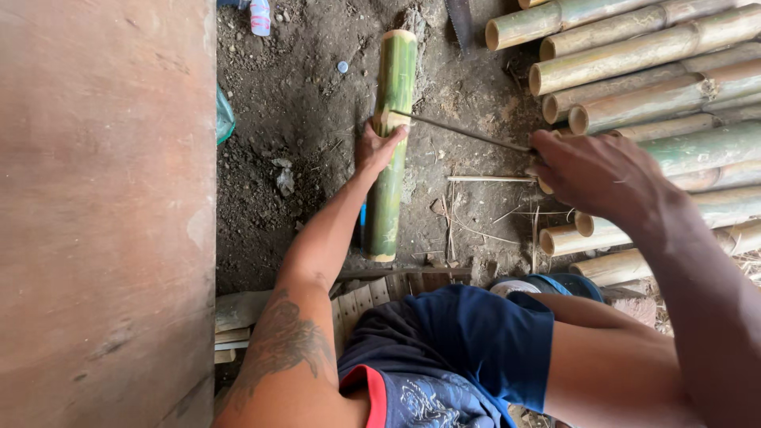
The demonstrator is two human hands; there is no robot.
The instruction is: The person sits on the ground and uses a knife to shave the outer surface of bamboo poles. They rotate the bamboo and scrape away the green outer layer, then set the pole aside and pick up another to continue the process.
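While the person is crouching over bare dirt ground point(301, 111), the left hand point(379, 147) is pressing on a green bamboo pole section point(390, 198) lying lengthwise on the ground, fingers wrapped around its upper half, grip clamped on the pole. The right hand point(598, 174) is closing around the handle end of a long thin dark blade point(464, 131), grip clamped on it; the handle itself is hidden under the fingers. The blade is running from that hand across to the pole and its tip is meeting the pole just above the left thumb, beside a pale cut patch in the green skin. A stack of cut bamboo poles point(650, 71), yellowish and green, is lying to the right, just behind the right hand. A saw blade point(460, 20) is showing at the top edge near the stack. A brown wooden board point(103, 214) is filling the left side. Thin bamboo slivers point(483, 179) are lying on the dirt between pole and stack. Blue shorts point(452, 349) are covering the person's lap at the bottom.
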